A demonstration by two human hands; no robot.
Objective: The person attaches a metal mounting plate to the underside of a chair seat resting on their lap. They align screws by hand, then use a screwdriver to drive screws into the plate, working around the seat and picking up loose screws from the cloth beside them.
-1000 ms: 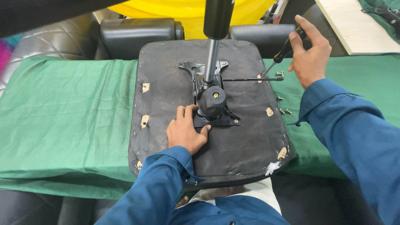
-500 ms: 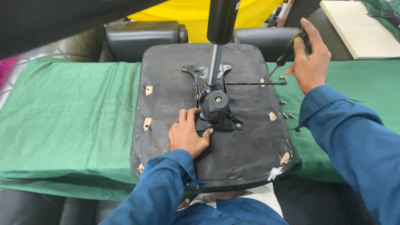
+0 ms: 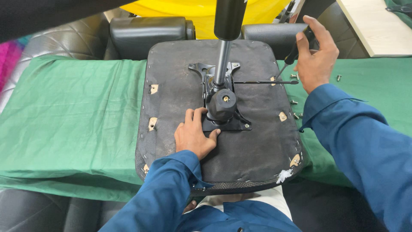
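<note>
An upturned black office-chair seat lies on a green cloth. A black metal mechanism plate with a round knob and an upright gas cylinder sits at its middle. My left hand rests flat on the seat, fingers against the plate's near left corner. At the seat's far right edge my right hand grips the black handle of a screwdriver, whose tip points down toward the thin lever rod.
Green cloth covers the table. Several loose screws lie on the cloth right of the seat. Black chair armrests stand behind, with yellow material beyond. A pale board is at the far right.
My right hand with the screwdriver has drifted slightly down and toward the seat's right edge. My left hand stays pressed on the seat by the plate.
</note>
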